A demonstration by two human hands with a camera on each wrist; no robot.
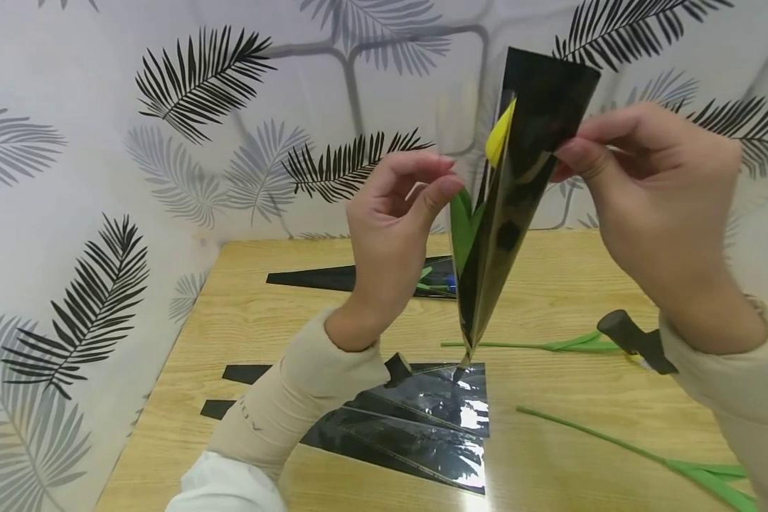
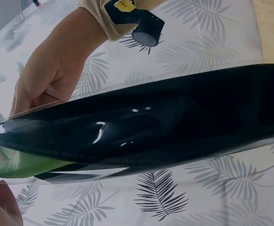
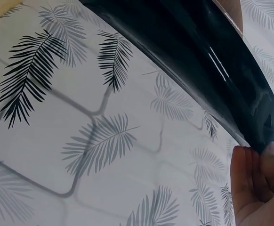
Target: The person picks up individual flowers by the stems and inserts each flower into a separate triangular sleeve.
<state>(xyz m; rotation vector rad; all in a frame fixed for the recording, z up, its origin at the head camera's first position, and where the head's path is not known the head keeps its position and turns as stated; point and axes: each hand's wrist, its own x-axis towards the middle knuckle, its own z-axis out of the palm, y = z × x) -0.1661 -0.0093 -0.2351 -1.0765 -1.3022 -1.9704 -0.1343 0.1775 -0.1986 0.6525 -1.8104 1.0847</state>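
Note:
A black bouquet sleeve (image 1: pixel 537 121) with a clear side stands tilted between both hands, its narrow end pointing down. Inside it are a yellow tulip (image 1: pixel 500 135) and its green leaves (image 1: pixel 464 231); the stem is mostly hidden. My left hand (image 1: pixel 397 213) pinches the sleeve's left edge beside a leaf tip. Thumb and fingers of my right hand (image 1: pixel 659 163) grip the right edge higher up, as the right wrist view also shows at the black film (image 3: pixel 212 61).
Flat black sleeves (image 1: pixel 416 441) lie overlapped at the table's (image 1: pixel 569 455) front. Farther back lies another black sleeve (image 1: pixel 313 277) with green and blue inside. Two green stems, one farther back (image 1: pixel 518 345) and one nearer (image 1: pixel 614 444), lie right. A leaf-patterned cloth (image 1: pixel 217 178) hangs behind.

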